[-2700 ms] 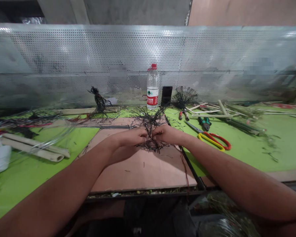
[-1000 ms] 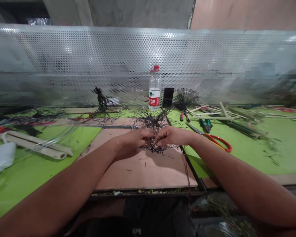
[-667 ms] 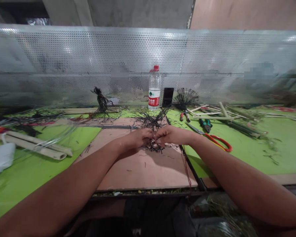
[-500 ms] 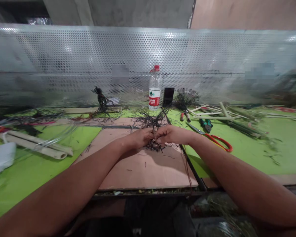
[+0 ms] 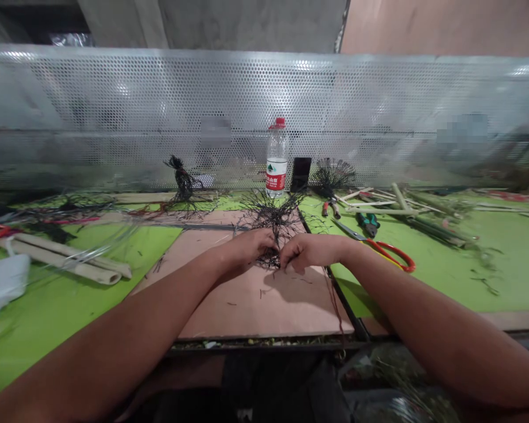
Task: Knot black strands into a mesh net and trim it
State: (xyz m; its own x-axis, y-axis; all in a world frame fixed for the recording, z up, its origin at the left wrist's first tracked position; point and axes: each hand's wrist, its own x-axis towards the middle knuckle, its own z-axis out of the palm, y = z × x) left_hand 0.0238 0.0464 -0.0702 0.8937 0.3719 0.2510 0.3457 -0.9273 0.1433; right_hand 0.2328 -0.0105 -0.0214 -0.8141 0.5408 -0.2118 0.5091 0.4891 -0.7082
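A bundle of dark, wiry strands [image 5: 274,212] stands on the pinkish board [image 5: 247,311], its thin ends fanned out at the top and a tangled clump at its base. My left hand [image 5: 256,245] is closed around the narrow middle of this bundle from the left. At the base's right side, my right hand [image 5: 303,252] has its fingers curled and pinched together. Whatever those fingertips hold is too small to make out. A thin reddish-brown cord [image 5: 336,305] hangs over the board's right part to its front edge.
Right of the board lie orange-handled scissors [image 5: 394,255], green-and-black pliers [image 5: 368,224] and cut stems [image 5: 436,229]. Behind stand a water bottle [image 5: 276,164], a dark phone [image 5: 301,174] and another wiry bundle [image 5: 185,182]. Bamboo tubes [image 5: 83,264] lie left, and a perforated metal screen [image 5: 158,106] rises behind.
My right hand has moved slightly down, away from the bundle's middle and my left fingers, to beside its base. The left hand stays in nearly the same place.
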